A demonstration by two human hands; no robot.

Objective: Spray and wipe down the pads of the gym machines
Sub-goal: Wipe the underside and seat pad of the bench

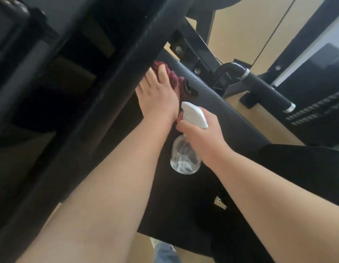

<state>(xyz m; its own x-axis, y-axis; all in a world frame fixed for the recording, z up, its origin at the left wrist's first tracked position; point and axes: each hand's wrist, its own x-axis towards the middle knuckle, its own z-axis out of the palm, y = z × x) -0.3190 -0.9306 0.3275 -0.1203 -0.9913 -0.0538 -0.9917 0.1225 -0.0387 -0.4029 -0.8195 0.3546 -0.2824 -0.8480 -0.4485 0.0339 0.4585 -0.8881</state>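
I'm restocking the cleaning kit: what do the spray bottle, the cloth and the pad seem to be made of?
The spray bottle has a clear glossy body, probably plastic, with a tube showing through, and an opaque white plastic head. The cloth is soft maroon fabric, bunched and fuzzy, perhaps terry. The pad looks like black vinyl, with a fine ribbed weave and dull sheen.

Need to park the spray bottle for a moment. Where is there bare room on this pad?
Bare pad lies below the spray bottle, between left forearm and right forearm, down to the pad's near edge. The ribbed edge right of the right hand is bare, though narrow. It is crowded by the cloth, where left hand, nozzle and frame bar meet.
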